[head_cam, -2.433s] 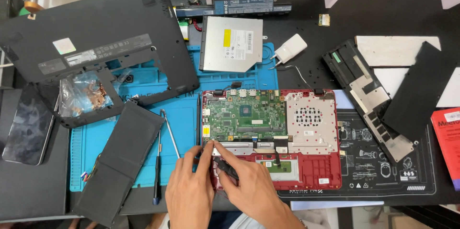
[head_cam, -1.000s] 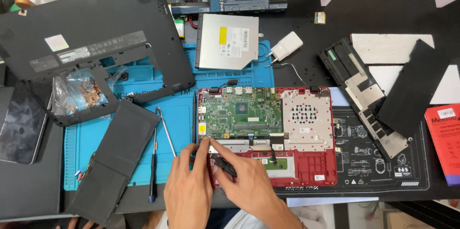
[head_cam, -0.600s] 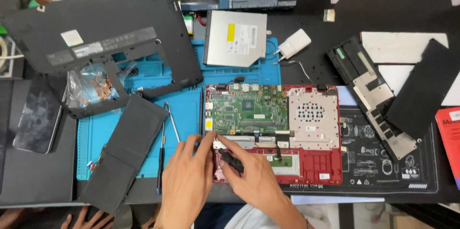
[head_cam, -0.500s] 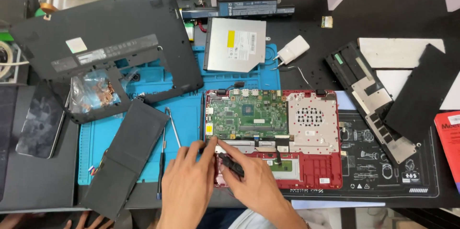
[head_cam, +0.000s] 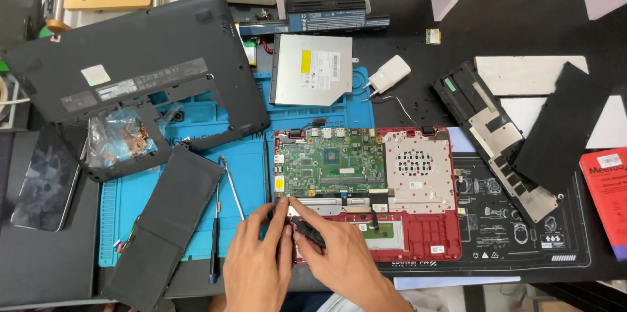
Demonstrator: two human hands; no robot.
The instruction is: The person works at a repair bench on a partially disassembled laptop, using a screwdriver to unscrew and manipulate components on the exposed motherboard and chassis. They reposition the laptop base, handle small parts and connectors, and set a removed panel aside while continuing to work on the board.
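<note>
An open red laptop chassis [head_cam: 424,233] lies in front of me with its green motherboard [head_cam: 330,162] bare. Both my hands work at its lower left corner. My left hand [head_cam: 258,263] reaches in from the left, its fingertips at the board's lower edge. My right hand [head_cam: 343,253] comes in from the right. Between their fingers sits a small black part [head_cam: 308,230], pinched from both sides just above the red base. What lies under the fingers is hidden.
A blue work mat [head_cam: 163,175] holds a black bottom cover [head_cam: 130,70], a flat black battery [head_cam: 166,220], a screwdriver [head_cam: 215,237] and a thin metal tool [head_cam: 232,184]. Behind lie an optical drive [head_cam: 312,70] and a white charger [head_cam: 388,73]. A phone [head_cam: 42,178] is left, a metal-plated panel [head_cam: 496,135] right.
The view has drifted slightly. My hands have stayed at the laptop's lower left corner, fingers shifting a little around the small black part.
</note>
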